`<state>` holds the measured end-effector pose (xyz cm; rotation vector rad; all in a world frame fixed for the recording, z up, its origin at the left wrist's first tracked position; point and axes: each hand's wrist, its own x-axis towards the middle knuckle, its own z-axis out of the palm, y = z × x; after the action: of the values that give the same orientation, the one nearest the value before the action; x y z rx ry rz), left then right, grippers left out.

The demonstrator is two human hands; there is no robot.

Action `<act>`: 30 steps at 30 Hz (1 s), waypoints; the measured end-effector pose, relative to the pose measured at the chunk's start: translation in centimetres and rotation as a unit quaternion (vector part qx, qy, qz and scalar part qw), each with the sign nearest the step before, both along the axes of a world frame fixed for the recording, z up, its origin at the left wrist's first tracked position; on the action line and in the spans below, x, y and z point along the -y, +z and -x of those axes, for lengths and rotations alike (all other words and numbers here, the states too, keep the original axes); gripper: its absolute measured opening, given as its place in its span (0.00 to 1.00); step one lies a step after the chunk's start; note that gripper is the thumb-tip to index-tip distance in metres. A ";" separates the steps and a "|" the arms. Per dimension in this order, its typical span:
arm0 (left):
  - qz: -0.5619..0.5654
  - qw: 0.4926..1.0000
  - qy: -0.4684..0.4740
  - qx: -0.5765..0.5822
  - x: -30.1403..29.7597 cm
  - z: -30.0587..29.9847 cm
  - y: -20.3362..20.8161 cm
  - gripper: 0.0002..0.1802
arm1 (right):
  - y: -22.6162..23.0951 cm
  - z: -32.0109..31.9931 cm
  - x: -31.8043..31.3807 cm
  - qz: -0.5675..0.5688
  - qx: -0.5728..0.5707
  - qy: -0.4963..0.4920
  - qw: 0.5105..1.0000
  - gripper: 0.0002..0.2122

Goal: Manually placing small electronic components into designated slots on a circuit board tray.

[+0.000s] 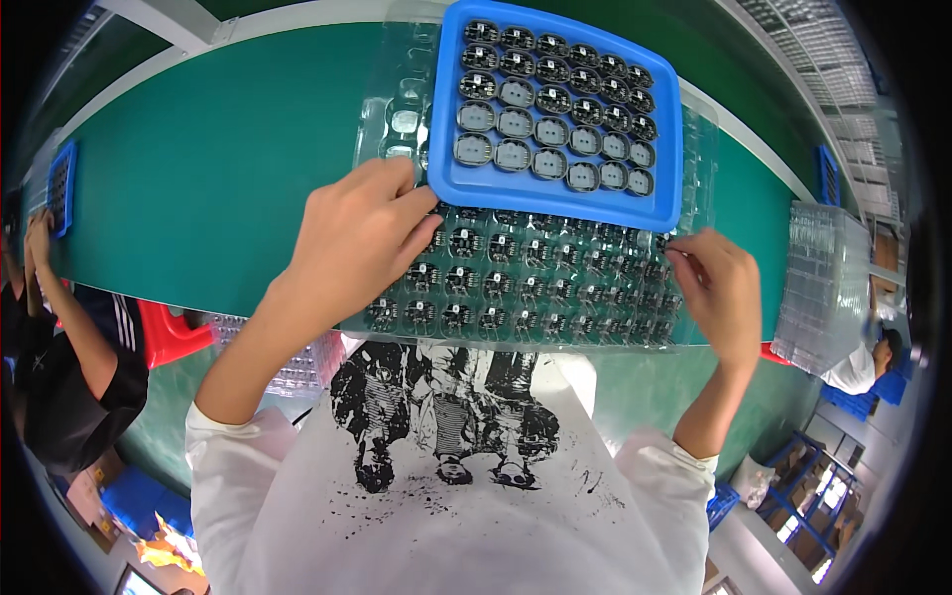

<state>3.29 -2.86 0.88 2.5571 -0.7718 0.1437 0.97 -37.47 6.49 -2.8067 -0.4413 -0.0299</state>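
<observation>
A blue tray (448,109) holds rows of round grey housings; the far rows carry small dark circuit boards, while most of the near ones show bare grey insides. It rests on a clear plastic blister tray (446,344), whose pockets hold many small circuit boards (461,280). My left hand (362,223) is closed at the blue tray's near left corner, over the blister tray; its fingers hide what they pinch. At the blister tray's right side, my right hand (716,288) pinches a small dark circuit board (663,241) between thumb and fingertips.
The green table (218,178) curves away to the left. A stack of clear blister trays (821,288) stands at its right end. At far left a co-worker (79,387) works beside another blue tray (61,188). A red stool (174,335) stands below the table edge.
</observation>
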 end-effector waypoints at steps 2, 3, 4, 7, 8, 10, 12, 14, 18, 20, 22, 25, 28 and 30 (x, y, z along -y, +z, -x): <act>-0.007 1.000 -0.014 0.016 -0.1 0.0 -0.4 0.07 | 2.2 -0.2 -1.1 -0.055 -0.010 0.025 0.998 0.05; -0.006 1.000 -0.016 0.021 -0.1 0.1 -0.5 0.06 | 2.5 -0.6 -1.8 -0.057 -0.007 0.024 0.998 0.05; -0.005 0.999 -0.020 0.028 -0.1 0.1 -0.5 0.06 | 2.7 -1.1 -2.7 -0.091 0.024 0.050 0.994 0.05; 0.046 0.998 -0.001 0.031 -0.3 0.7 0.9 0.06 | 2.0 -3.3 -4.4 -0.115 0.076 0.097 0.986 0.05; 0.046 0.998 -0.003 0.033 -0.2 0.4 1.6 0.06 | 1.6 -4.0 -4.8 -0.104 0.093 0.122 0.983 0.05; 0.081 0.996 -0.017 0.038 0.0 -0.3 2.9 0.05 | 0.2 -5.5 -5.6 -0.108 0.109 0.139 0.978 0.05; 0.084 0.995 -0.031 0.046 0.4 -2.1 2.9 0.04 | -0.4 -6.7 -6.7 -0.099 0.109 0.151 0.977 0.04; 0.087 0.994 -0.044 0.052 0.9 -3.8 2.6 0.03 | -0.9 -7.7 -7.6 -0.091 0.121 0.152 0.977 0.04; 0.156 0.983 -0.065 0.073 2.7 -6.0 1.9 0.04 | -1.2 -8.3 -8.7 -0.069 0.118 0.151 0.979 0.04; 0.166 0.980 -0.071 0.086 3.5 -7.0 1.8 0.06 | -1.1 -8.3 -8.8 -0.071 0.113 0.162 0.978 0.03; 0.141 0.981 -0.042 0.129 4.1 -7.9 1.6 0.05 | -1.1 -8.0 -8.8 -0.061 0.116 0.149 0.980 0.03; 0.115 0.981 -0.049 0.147 4.2 -8.9 0.9 0.05 | -0.5 -7.5 -9.0 -0.058 0.118 0.144 0.981 0.04; 0.094 0.982 -0.043 0.160 4.3 -9.0 0.5 0.04 | -0.7 -7.4 -9.0 -0.059 0.102 0.152 0.981 0.04; 0.088 0.983 -0.048 0.153 4.4 -8.9 0.5 0.04 | -1.3 -7.6 -8.8 -0.048 0.102 0.157 0.981 0.04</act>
<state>12.19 -7.25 1.34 2.3531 -0.9471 0.5602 8.58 -28.67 5.18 -2.6167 -0.9012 -0.2648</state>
